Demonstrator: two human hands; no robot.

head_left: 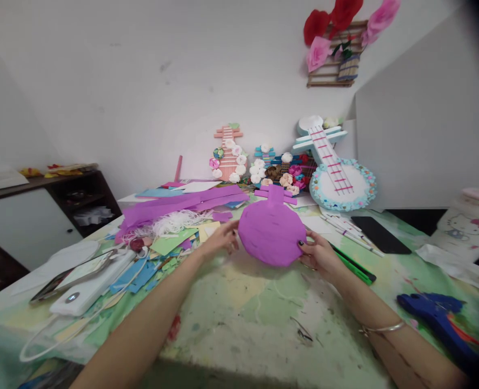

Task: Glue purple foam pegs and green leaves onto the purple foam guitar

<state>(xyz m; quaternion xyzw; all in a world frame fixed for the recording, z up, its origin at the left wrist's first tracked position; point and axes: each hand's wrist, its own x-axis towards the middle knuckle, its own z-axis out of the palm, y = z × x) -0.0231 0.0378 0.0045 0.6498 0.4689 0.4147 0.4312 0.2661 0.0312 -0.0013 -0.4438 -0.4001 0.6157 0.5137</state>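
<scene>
- Purple lute-shaped craft piece: located at the middle of the table, between both hands, tilted with its broad side toward the camera.
- Right hand: gripping the right rim, thumb on the near side.
- Left hand: at the left edge, fingers loosely bent (whether they grip cannot be told).
- Done, as judged: near side covered in one colour; neck and crosswise pegs in place.
- Outstanding, as judged: decoration; none shows on the near side (far side hidden), whereas the pale blue instrument behind carries plenty.
- Materials noted: purple strips, white cord and paper scraps lie left; blue trigger-handled tool lies right, apart from the hands.
</scene>
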